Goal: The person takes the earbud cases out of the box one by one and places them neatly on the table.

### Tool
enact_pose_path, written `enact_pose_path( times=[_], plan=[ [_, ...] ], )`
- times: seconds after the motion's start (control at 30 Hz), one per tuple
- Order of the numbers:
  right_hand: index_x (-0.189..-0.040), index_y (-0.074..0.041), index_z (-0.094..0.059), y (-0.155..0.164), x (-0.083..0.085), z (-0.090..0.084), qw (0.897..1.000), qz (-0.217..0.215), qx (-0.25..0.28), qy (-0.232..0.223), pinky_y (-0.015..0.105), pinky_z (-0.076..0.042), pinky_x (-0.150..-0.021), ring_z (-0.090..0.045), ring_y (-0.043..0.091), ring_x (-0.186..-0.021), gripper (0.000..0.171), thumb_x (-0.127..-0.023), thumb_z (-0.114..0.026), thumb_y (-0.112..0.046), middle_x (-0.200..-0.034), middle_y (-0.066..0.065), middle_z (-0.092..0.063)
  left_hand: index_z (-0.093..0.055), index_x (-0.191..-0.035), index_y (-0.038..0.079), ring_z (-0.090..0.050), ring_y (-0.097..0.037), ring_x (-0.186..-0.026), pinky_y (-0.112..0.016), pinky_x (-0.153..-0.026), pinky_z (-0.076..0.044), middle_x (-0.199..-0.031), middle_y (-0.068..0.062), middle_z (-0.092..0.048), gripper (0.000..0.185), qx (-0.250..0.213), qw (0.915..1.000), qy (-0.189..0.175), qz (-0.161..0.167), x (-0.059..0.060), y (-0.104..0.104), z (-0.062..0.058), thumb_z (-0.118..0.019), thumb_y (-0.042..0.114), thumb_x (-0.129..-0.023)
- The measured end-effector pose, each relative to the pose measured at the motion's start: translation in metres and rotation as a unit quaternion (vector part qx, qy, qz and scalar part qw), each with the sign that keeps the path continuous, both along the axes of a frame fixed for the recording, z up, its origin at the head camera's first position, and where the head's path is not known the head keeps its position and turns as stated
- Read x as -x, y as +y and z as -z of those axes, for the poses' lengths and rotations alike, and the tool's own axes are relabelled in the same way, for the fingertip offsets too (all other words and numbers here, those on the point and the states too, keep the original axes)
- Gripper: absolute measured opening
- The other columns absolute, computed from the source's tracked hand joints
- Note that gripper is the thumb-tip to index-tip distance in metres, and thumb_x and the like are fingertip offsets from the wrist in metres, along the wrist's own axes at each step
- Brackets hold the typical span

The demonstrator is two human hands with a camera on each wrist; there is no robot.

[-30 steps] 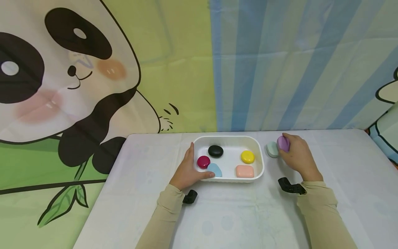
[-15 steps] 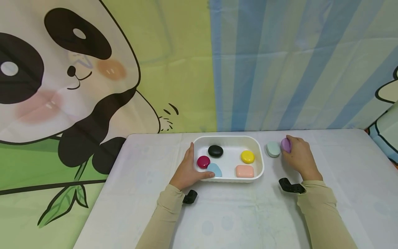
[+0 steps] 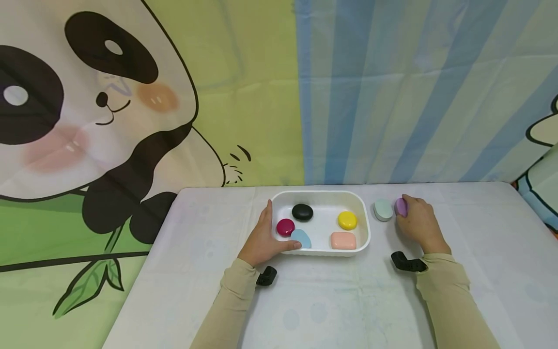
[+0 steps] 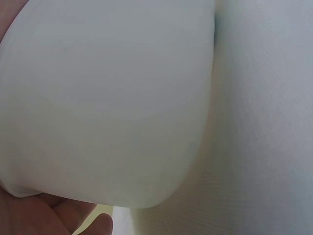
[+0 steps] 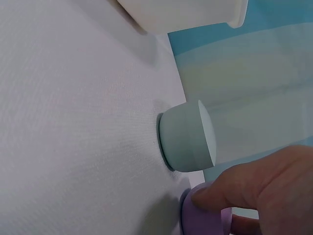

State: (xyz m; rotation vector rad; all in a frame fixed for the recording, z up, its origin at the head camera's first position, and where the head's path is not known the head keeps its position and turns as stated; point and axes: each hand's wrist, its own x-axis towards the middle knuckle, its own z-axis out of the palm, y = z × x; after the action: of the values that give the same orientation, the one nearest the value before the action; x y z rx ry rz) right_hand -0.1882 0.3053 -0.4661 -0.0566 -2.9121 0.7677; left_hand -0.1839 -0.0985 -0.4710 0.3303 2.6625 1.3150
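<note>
My right hand (image 3: 419, 223) curls its fingers (image 5: 234, 188) around the purple soap-shaped piece (image 3: 400, 207), low on the worktop (image 3: 209, 252) just beside the mint piece (image 3: 383, 210). My left hand (image 3: 261, 240) grips the white tray's (image 3: 364, 228) left rim, thumb touching the light-blue piece (image 3: 302, 238).

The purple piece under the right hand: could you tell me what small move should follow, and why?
Probably lift the purple piece toward the white tray: the right hand grips it on the table beside the mint piece, while the left hand holds the tray's rim.
</note>
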Motion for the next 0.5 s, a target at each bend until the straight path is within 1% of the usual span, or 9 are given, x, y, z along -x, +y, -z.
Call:
enact_pose_path(
  times=[0.13, 0.23, 0.37, 0.5],
  plan=[
    [-0.137, 0.022, -0.041, 0.000, 0.000, 0.001, 1.000, 0.003, 0.002, -0.017, 0.071, -0.036, -0.098, -0.042, 0.066, -0.114, 0.060, -0.086, -0.059, -0.004, -0.127, 0.050, -0.042, 0.001, -0.163, 0.017, -0.039, -0.026, -0.140, -0.048, -0.112, -0.039, -0.164, -0.003, -0.023, 0.140, 0.001, 1.0000, -0.001, 0.000, 0.000, 0.000, 0.000, -0.091, 0.056, -0.064],
    [-0.139, 0.020, -0.040, 0.000, -0.001, 0.000, 1.000, 0.006, 0.011, -0.016, 0.072, -0.036, -0.097, -0.038, 0.068, -0.116, 0.062, -0.085, -0.059, -0.004, -0.130, 0.050, -0.039, 0.001, -0.163, 0.017, -0.040, -0.026, -0.140, -0.048, -0.111, -0.039, -0.164, -0.003, -0.023, 0.140, 0.002, 1.0000, -0.001, 0.000, -0.001, 0.000, 0.000, -0.091, 0.056, -0.064],
    [-0.137, 0.018, -0.042, -0.004, -0.005, -0.004, 1.000, 0.010, 0.023, 0.013, 0.073, -0.034, -0.096, -0.035, 0.070, -0.117, 0.061, -0.083, -0.059, -0.002, -0.131, 0.050, -0.038, 0.000, -0.163, 0.017, -0.040, -0.026, -0.139, -0.049, -0.111, -0.039, -0.163, -0.004, -0.024, 0.139, 0.001, 1.0000, 0.001, 0.000, -0.001, 0.000, 0.000, -0.090, 0.056, -0.065],
    [-0.134, 0.017, -0.047, -0.010, -0.007, -0.011, 0.998, 0.009, 0.026, 0.055, 0.073, -0.031, -0.099, -0.035, 0.067, -0.120, 0.053, -0.086, -0.058, 0.000, -0.131, 0.048, -0.041, 0.000, -0.163, 0.018, -0.040, -0.027, -0.139, -0.050, -0.110, -0.040, -0.163, -0.004, -0.024, 0.140, 0.003, 1.0000, 0.001, -0.002, 0.000, 0.001, 0.000, -0.090, 0.058, -0.064]
  ],
)
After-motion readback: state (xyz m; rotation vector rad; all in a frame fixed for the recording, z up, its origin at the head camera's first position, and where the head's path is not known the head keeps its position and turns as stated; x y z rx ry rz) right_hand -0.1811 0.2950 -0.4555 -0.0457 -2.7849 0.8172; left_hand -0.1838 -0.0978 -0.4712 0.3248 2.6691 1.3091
